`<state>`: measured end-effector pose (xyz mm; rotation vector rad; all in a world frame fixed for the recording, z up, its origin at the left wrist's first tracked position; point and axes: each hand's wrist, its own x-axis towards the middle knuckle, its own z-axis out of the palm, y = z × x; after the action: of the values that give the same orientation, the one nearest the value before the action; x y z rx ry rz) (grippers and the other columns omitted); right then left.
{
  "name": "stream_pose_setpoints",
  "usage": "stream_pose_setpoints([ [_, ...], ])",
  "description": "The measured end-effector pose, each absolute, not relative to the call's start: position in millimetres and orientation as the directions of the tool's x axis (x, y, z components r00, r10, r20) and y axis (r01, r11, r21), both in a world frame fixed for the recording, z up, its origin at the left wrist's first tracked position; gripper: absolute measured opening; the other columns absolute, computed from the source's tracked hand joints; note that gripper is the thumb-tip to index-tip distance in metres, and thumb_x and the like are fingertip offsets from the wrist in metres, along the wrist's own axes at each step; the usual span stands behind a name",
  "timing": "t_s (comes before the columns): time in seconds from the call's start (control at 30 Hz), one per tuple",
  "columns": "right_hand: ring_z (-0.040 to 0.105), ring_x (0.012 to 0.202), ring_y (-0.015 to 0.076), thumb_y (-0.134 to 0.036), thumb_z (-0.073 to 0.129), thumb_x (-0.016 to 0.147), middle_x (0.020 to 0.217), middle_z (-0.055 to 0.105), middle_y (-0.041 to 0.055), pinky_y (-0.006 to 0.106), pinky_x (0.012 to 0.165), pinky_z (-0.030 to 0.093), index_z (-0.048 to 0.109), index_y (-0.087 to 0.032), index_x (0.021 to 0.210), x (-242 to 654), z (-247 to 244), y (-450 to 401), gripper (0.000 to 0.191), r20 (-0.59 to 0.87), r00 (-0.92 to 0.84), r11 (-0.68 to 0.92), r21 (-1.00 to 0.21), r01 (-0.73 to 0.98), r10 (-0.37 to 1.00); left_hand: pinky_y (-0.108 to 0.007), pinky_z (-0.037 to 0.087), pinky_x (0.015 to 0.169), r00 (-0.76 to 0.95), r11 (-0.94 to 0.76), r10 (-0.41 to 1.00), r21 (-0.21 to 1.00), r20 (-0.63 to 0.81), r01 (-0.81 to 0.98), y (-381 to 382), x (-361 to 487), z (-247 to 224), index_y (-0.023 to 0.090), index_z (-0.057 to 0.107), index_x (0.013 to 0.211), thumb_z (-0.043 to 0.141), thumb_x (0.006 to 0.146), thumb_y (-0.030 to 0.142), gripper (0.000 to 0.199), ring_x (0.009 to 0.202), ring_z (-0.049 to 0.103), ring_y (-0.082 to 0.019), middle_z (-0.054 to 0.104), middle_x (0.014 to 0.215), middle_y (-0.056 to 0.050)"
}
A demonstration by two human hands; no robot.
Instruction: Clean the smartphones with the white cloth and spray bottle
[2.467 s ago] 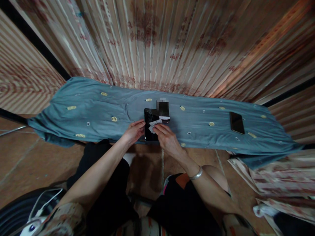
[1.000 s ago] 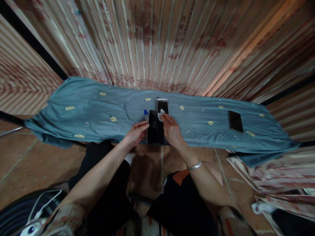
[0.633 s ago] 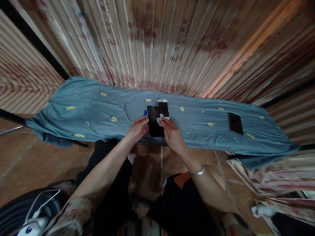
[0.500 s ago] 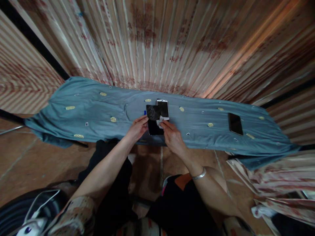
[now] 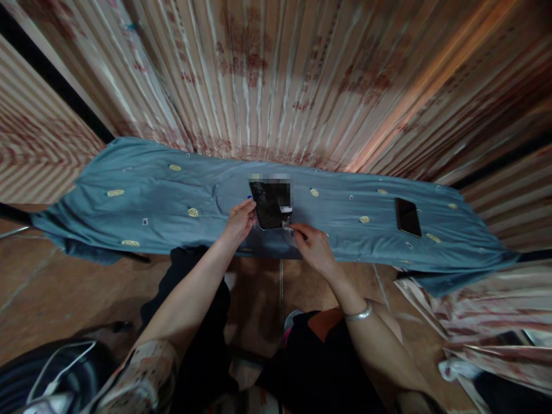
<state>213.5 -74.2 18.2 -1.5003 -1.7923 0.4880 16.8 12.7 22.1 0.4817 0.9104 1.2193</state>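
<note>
My left hand (image 5: 241, 221) pinches the left edge of a black phone (image 5: 266, 206) with a cracked screen. Between the fingertips of my right hand (image 5: 314, 246) is a small white tissue (image 5: 287, 225), at the phone's lower right corner. Part of a white phone (image 5: 286, 210) shows behind the black one's right side; a pixelated patch hides its upper part. Whether another dark phone lies under the cracked one, I cannot tell. A tiny blue thing (image 5: 249, 198) peeks out above my left fingertips.
A blue-grey cloth (image 5: 215, 190) with yellow prints covers the long narrow table. Another black phone (image 5: 407, 217) lies on it at the right. Striped curtains (image 5: 267, 80) hang behind. A black round object (image 5: 56, 368) with a white cable stands at the lower left.
My right hand has moved with the tissue from the middle of the phones down to the lower right corner. The cracked phone is turned differently and covers more of the white phone.
</note>
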Motion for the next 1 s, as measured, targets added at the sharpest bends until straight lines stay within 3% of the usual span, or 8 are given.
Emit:
stream_pose_setpoints([
  [0.13, 0.075, 0.096, 0.0230, -0.018, 0.055, 0.083, 0.102, 0.082, 0.0021, 0.036, 0.093, 0.056, 0.080, -0.026, 0.100, 224, 9, -65, 0.031, 0.161, 0.086, 0.087, -0.829, 0.553, 0.983, -0.022, 0.051, 0.064, 0.052, 0.303, 0.939, 0.746, -0.339, -0.593, 19, 22, 18, 0.014, 0.068, 0.091, 0.078, 0.073, 0.012, 0.020, 0.060, 0.063, -0.009, 0.071, 0.068, 0.002],
  [0.27, 0.072, 0.099, 0.0224, -0.025, 0.069, 0.076, 0.090, 0.081, -0.0018, 0.038, 0.101, 0.052, 0.079, -0.027, 0.081, 227, -5, -53, 0.012, -0.127, 0.159, -0.145, -0.983, 0.113, 0.979, -0.021, 0.051, 0.062, 0.070, 0.309, 0.940, 0.746, -0.334, -0.590, 20, 27, 19, 0.015, 0.067, 0.082, 0.077, 0.074, 0.011, 0.014, 0.059, 0.062, -0.009, 0.069, 0.067, 0.002],
  [0.3, 0.072, 0.097, 0.0219, -0.031, 0.071, 0.076, 0.087, 0.080, -0.0019, 0.038, 0.098, 0.053, 0.078, -0.027, 0.080, 226, -8, -51, 0.010, -0.154, 0.152, -0.166, -0.983, 0.073, 0.976, -0.021, 0.050, 0.062, 0.070, 0.309, 0.940, 0.748, -0.333, -0.588, 20, 29, 20, 0.015, 0.065, 0.079, 0.076, 0.075, 0.010, 0.012, 0.058, 0.061, -0.009, 0.069, 0.066, 0.002],
  [0.47, 0.072, 0.072, 0.0187, -0.058, 0.081, 0.066, 0.074, 0.077, -0.0002, 0.030, 0.070, 0.057, 0.074, -0.022, 0.078, 215, -17, -49, 0.038, -0.298, 0.077, -0.282, -0.945, -0.164, 0.952, -0.020, 0.049, 0.059, 0.080, 0.323, 0.936, 0.745, -0.343, -0.583, 20, 38, 23, 0.015, 0.062, 0.072, 0.074, 0.074, 0.007, 0.014, 0.054, 0.059, -0.007, 0.066, 0.062, 0.004],
  [0.6, 0.069, 0.061, 0.0162, -0.050, 0.091, 0.055, 0.067, 0.074, -0.0014, 0.026, 0.060, 0.056, 0.071, -0.021, 0.074, 208, -13, -51, 0.041, -0.357, 0.024, -0.333, -0.891, -0.308, 0.934, -0.021, 0.050, 0.060, 0.086, 0.332, 0.934, 0.753, -0.347, -0.568, 22, 43, 22, 0.015, 0.064, 0.073, 0.081, 0.069, 0.011, 0.018, 0.056, 0.061, -0.008, 0.067, 0.064, 0.004],
  [0.87, 0.066, 0.055, 0.0128, -0.036, 0.090, 0.064, 0.066, 0.074, -0.0020, 0.022, 0.053, 0.054, 0.070, -0.019, 0.072, 205, -14, -44, 0.028, -0.430, 0.041, -0.330, -0.748, -0.576, 0.902, -0.020, 0.048, 0.055, 0.098, 0.354, 0.927, 0.755, -0.363, -0.551, 30, 50, 20, 0.014, 0.065, 0.075, 0.074, 0.073, 0.010, 0.010, 0.056, 0.062, -0.009, 0.069, 0.063, 0.002],
  [1.0, 0.067, 0.057, 0.0129, -0.025, 0.088, 0.067, 0.066, 0.075, -0.0035, 0.022, 0.055, 0.056, 0.071, -0.021, 0.074, 205, -22, -39, 0.019, -0.425, 0.096, -0.282, -0.737, -0.614, 0.900, -0.022, 0.049, 0.058, 0.106, 0.346, 0.932, 0.764, -0.347, -0.544, 31, 54, 18, 0.015, 0.065, 0.073, 0.073, 0.071, 0.012, 0.009, 0.056, 0.061, -0.010, 0.068, 0.063, 0.002],
])
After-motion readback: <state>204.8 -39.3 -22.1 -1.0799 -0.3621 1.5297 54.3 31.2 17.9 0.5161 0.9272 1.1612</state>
